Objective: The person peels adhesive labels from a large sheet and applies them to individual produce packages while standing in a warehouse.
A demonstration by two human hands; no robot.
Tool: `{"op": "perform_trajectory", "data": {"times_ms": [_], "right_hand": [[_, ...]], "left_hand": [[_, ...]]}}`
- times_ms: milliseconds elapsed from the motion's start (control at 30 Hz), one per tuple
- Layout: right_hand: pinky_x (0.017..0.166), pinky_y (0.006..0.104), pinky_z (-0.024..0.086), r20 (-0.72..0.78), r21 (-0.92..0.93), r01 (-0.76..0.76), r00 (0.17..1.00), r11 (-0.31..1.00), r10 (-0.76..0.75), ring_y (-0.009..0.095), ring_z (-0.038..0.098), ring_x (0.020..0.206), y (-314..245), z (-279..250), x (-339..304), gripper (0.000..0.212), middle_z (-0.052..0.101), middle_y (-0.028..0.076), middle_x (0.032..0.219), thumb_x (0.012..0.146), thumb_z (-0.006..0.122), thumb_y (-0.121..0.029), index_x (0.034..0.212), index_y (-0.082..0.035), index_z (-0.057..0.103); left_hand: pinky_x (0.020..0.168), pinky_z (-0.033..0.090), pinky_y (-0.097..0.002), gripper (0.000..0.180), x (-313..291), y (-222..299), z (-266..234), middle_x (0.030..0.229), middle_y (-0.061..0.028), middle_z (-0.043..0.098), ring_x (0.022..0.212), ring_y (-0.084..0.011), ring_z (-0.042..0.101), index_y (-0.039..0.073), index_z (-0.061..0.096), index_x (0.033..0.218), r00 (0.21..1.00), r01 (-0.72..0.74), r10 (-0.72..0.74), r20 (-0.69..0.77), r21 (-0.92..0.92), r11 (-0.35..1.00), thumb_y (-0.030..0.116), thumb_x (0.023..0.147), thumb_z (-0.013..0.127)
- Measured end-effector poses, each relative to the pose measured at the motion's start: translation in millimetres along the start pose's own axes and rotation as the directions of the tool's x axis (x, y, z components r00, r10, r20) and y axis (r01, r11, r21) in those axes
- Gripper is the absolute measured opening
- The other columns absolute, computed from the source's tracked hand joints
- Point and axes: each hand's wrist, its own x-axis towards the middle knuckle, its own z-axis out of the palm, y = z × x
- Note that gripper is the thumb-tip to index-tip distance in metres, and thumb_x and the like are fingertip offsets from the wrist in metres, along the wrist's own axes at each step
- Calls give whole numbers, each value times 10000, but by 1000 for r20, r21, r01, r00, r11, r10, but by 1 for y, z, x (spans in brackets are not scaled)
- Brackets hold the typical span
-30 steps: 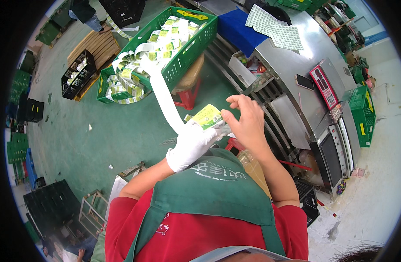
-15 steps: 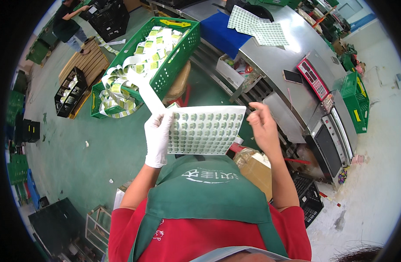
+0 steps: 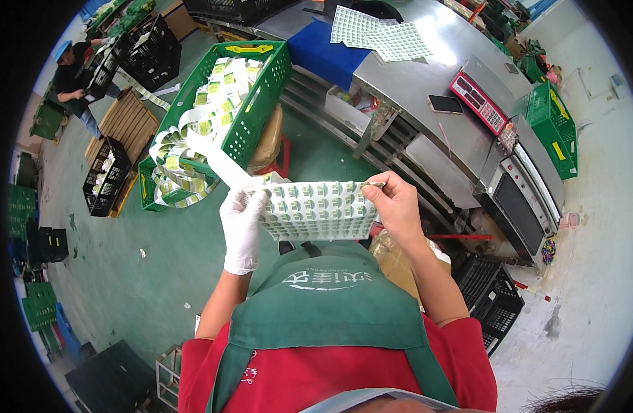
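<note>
Sticker sheet point(image 3: 315, 210) hangs before the green apron point(image 3: 330, 316), left edge pinched by the gloved left hand point(image 3: 242, 228), upper right corner by the bare right hand point(image 3: 397, 208); green floor point(image 3: 141, 289) stretches leftward; the steel table point(image 3: 391, 84) bounds the right; the label strip point(image 3: 221, 164) (trailing from the green crate point(image 3: 265, 95)) reaches the glove, its end hard to make out.

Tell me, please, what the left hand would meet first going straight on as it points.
Probably the white strip just beyond the gloved left hand, though depth is unclear here.
</note>
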Motion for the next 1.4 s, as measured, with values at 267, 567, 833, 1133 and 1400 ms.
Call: {"op": "perform_trajectory", "data": {"times_ms": [267, 567, 833, 1133, 1400], "right_hand": [[672, 312, 465, 44, -463, 145, 989, 874, -141, 187, 564, 713, -1, -5, 11, 289, 553, 85, 802, 878, 705, -291, 959, -24, 628], [703, 337, 494, 578, -629, 723, 681, 287, -449, 254, 609, 793, -27, -7, 36, 231, 586, 47, 847, 733, 687, -41, 957, -82, 650], [697, 269, 483, 154, -362, 338, 941, 869, -302, 115, 599, 795, -25, 8, 20, 75, 603, 21, 803, 885, 666, -82, 864, -60, 597], [699, 213, 451, 469, 263, -162, 883, 951, 21, 39, 531, 766, -46, 67, 58, 136, 595, -38, 837, 955, 634, -192, 939, -59, 619], [650, 182, 467, 249, 230, -74, 968, 970, 15, 6, 453, 627, -54, 56, 69, 140, 511, -64, 740, 967, 637, -190, 923, -74, 572]], "left_hand": [[661, 452, -205, 145, -2, -15, -15, 860, 2, 677, 732, -37, 571, -12, 694, 1027, 996, 24, -16, -86, 97, 995, 86, 929, 651], [698, 473, -217, 162, -3, -8, -17, 887, -10, 695, 773, -55, 596, -17, 706, 1042, 998, -59, 63, -20, 150, 987, 69, 911, 665], [778, 504, -258, 125, -2, -1, -10, 937, -24, 713, 845, -98, 639, -7, 723, 993, 1000, -16, 19, -16, 182, 983, 67, 906, 671], [734, 527, -365, 270, -14, -4, 23, 1015, -59, 696, 894, -267, 667, 178, 718, 994, 574, -795, 311, 758, 425, 432, 165, 730, 772], [741, 522, -374, 175, -26, -34, 14, 926, -61, 704, 851, -267, 666, 149, 721, 893, 728, -658, 217, 651, 572, 490, 182, 733, 784]]}}
